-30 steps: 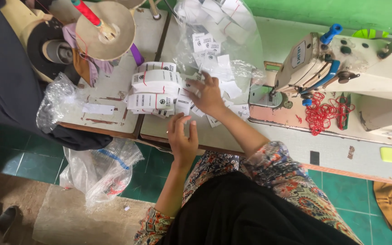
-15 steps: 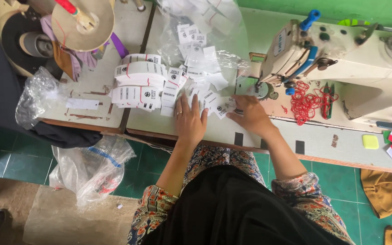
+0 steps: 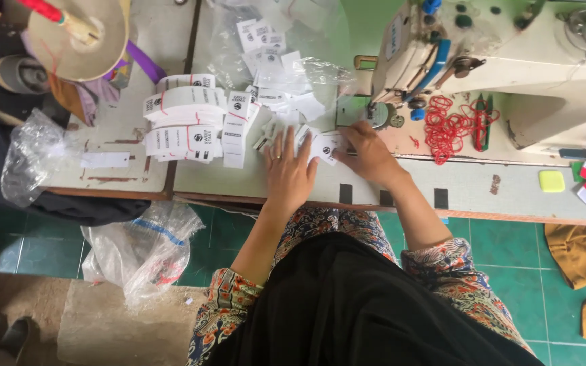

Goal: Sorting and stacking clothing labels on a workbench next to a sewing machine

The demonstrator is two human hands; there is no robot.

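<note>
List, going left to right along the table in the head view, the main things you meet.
Crumpled clear bag → bundled white labels → left hand → right hand → red rubber bands → yellow block

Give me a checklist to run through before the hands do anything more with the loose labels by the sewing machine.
1. Left hand flat on the loose labels: ok.
2. Right hand on a single label: ok.
3. Whether that label is pinched or only touched: cannot tell.
4. Bundled label stacks apart from both hands: ok.
5. Red rubber bands off the labels, right of the sewing machine's needle end: ok.
</note>
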